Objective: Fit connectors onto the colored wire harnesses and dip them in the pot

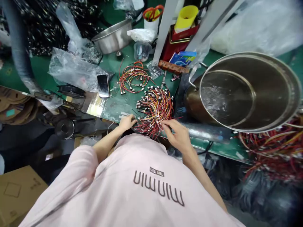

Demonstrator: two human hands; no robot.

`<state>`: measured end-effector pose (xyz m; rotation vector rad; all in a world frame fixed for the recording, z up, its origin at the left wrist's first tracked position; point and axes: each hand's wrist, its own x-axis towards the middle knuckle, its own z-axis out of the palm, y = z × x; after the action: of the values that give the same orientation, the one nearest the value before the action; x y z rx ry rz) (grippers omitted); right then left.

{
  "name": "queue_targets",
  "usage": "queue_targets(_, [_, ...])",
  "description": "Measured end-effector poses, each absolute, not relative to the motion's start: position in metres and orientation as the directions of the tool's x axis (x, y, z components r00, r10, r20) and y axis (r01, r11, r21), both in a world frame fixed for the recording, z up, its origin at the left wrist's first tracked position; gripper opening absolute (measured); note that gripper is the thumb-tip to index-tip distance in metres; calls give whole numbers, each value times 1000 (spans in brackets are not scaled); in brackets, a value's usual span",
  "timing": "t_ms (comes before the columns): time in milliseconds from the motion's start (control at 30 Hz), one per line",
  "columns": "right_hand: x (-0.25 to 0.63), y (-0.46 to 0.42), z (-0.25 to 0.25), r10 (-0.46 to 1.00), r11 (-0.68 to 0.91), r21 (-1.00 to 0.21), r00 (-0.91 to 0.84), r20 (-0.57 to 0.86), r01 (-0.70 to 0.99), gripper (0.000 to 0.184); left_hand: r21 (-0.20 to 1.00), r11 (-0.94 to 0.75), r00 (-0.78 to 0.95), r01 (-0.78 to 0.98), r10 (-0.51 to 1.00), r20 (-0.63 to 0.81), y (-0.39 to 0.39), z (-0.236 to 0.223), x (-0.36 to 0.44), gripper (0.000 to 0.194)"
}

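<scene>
A bundle of red, yellow, white and black wires [161, 104] with small connectors lies at the table's front edge. My right hand [177, 134] reaches into the bundle's near right side, thumb and forefinger pinched on a wire by a small white connector. At the bundle's left, my left hand [127, 123] is closed, its fingertips together. Whatever sits between those fingertips is too small to make out. Behind the bundle, a looser coil of red and white wires [133, 78] rests on the green table [115, 107].
A large steel pot [270, 91] stands at right, with more red wires [272, 148] below it. A phone [103, 85] lies left of the coil. Farther back are a steel basin [113, 37], a clear plastic cup [142, 51], scissors [153, 13] and plastic bags [71, 67].
</scene>
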<state>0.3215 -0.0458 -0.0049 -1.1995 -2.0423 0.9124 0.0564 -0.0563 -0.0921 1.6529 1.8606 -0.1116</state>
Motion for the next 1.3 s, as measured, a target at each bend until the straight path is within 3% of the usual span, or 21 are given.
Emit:
queue_targets(233, [345, -54, -18, 858, 384, -776, -505, 99, 501, 19, 359, 421, -260, 833, 871, -418, -71, -114, 57, 13])
queue_targets(567, [335, -61, -29, 892, 351, -751, -443, 87, 560, 16, 390, 461, -405, 797, 887, -221, -36, -110, -4, 18])
queue_targets(767, [299, -56, -25, 903, 330, -743, -425, 67, 583, 18, 424, 488, -423, 763, 873, -243, 16, -114, -38, 15])
queue_targets(933, [270, -41, -15, 902, 340, -709, -426, 62, 617, 18, 501, 489, -427, 714, 871, -242, 7, -100, -43, 35])
queue_targets(1033, [245, -27, -17, 877, 377, -696, -476, 57, 611, 18, 741, 525, -247, 419, 851, -464, -30, -84, -69, 40])
queue_targets(1067, [234, -21, -19, 861, 404, -695, -505, 69, 595, 18, 757, 538, -185, 371, 841, -508, -47, -79, -84, 38])
queue_targets(1167, [191, 3, -27, 786, 507, -688, -606, 121, 520, 18, 747, 606, -141, 274, 793, -592, -107, -65, -152, 36])
queue_targets(1200, [173, 12, -28, 754, 542, -683, -643, 137, 489, 18, 696, 703, -95, 148, 711, -697, -127, -61, -178, 37])
queue_targets(1233, [155, 23, -27, 717, 575, -679, -680, 151, 456, 17, 624, 781, -118, 16, 621, -775, -145, -58, -204, 39])
queue_targets(1300, [115, 51, -20, 639, 634, -670, -749, 173, 387, 16, 612, 788, -247, -69, 581, -775, -177, -55, -253, 43])
